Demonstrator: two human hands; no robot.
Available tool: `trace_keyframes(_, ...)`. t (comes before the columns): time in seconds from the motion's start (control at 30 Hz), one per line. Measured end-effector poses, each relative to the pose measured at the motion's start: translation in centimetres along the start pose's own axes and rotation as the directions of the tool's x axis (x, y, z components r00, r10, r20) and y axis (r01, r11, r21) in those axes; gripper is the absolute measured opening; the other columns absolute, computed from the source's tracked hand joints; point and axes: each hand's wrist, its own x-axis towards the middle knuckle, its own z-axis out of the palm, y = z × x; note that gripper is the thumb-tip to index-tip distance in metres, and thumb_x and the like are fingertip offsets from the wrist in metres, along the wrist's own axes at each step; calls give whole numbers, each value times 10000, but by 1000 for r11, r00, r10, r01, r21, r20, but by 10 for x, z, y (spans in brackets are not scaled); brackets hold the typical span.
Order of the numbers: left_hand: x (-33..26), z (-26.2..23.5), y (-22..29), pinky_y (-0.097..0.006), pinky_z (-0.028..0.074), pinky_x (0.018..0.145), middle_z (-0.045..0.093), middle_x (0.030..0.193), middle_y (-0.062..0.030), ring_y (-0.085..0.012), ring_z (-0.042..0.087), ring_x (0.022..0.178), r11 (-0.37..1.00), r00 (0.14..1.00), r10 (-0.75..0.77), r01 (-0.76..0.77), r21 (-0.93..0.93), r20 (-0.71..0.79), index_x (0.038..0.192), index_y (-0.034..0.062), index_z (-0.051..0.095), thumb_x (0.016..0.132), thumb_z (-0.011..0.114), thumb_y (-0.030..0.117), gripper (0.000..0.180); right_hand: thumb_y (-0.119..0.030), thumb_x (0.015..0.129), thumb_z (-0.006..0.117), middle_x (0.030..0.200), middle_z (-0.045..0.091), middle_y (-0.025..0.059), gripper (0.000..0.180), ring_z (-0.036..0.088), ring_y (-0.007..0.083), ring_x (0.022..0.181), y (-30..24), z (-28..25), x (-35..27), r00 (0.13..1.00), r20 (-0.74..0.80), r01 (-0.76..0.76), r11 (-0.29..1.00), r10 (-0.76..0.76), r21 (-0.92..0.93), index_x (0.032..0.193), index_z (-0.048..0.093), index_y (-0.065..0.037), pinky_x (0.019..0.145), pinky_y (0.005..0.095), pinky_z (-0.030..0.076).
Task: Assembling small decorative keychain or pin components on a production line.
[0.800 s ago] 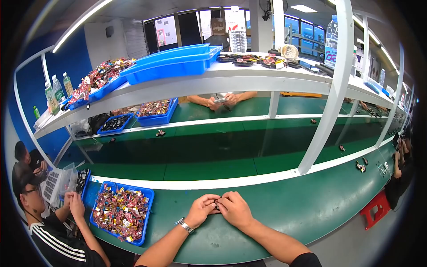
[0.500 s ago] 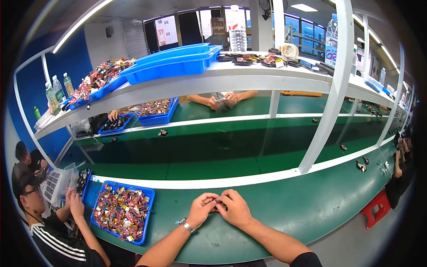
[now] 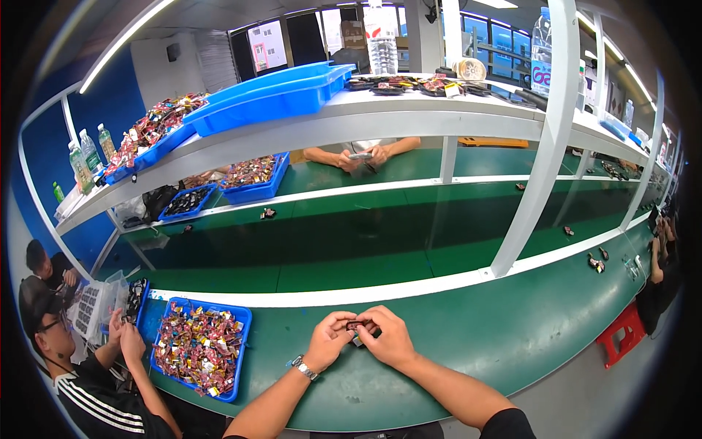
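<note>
My left hand, with a metal-banded watch at the wrist, and my right hand meet above the green bench. Between their fingertips they pinch a small dark casing-like piece. A small pale and dark bit shows just below it between my thumbs, too small to make out. To the left of my hands stands a blue tray heaped with small red, yellow and white electronic parts with wires.
A white rail and an upright post border the bench. Overhead, a shelf bears blue trays, bottles and parts. At the left a co-worker handles something beside a tray of black pieces. Loose parts lie far right.
My fingers have shifted on the small piece; the right hand's fingers have lifted and arched, so more of the dark piece shows. The co-worker's hands have moved closer together.
</note>
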Motion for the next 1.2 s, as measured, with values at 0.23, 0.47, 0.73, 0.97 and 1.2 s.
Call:
trace_keyframes(0.23, 5, 6, -3, -312, 514, 946, 622, 1228, -142, -190, 613, 1126, 1000, 1000, -15, 15, 9, 8, 1271, -22, 508, 926, 551, -76, 352, 25, 820, 700, 964, 657, 103, 173, 680, 165, 742, 3, -5, -2, 999, -18, 38, 998, -39, -52, 989, 671, 3, 658, 266, 568)
trace_keyframes(0.47, 5, -18, 2, -339, 566, 859, 611, 1240, -200, -227, 651, 1045, 982, 964, 141, -108, 153, -227, 1268, -33, 480, 898, 576, -44, 382, -67, 863, 693, 919, 654, 110, 139, 680, 179, 753, 28, 7, 22, 969, -108, -209, 970, 223, 124, 986, 654, -17, 678, 303, 543)
trace_keyframes(0.73, 15, 2, -3, -306, 554, 789, 677, 1071, -122, -196, 673, 936, 955, 984, 103, -56, 292, -148, 1079, -22, 601, 903, 568, -28, 179, -128, 828, 722, 954, 666, 160, 217, 666, 309, 863, 118, -47, 104, 832, -452, -394, 917, 323, -69, 999, 666, -6, 795, 395, 534)
trace_keyframes(0.97, 4, -9, -3, -295, 556, 774, 686, 1053, -110, -176, 665, 934, 949, 986, 75, -24, 313, -152, 1038, -22, 634, 896, 563, -41, 160, -120, 839, 676, 1032, 640, 152, 192, 624, 346, 950, 89, -81, 53, 953, -269, 16, 914, -136, -406, 1011, 652, -38, 847, 418, 513)
trace_keyframes(1.2, 5, 10, 1, -295, 513, 816, 695, 1017, -109, -181, 649, 929, 854, 979, 178, -101, 510, -104, 945, -21, 655, 831, 588, -45, 135, -56, 763, 689, 886, 654, 95, 81, 602, 318, 864, 86, -339, -80, 825, -462, -227, 558, -326, -798, 827, 655, -91, 781, 419, 495)
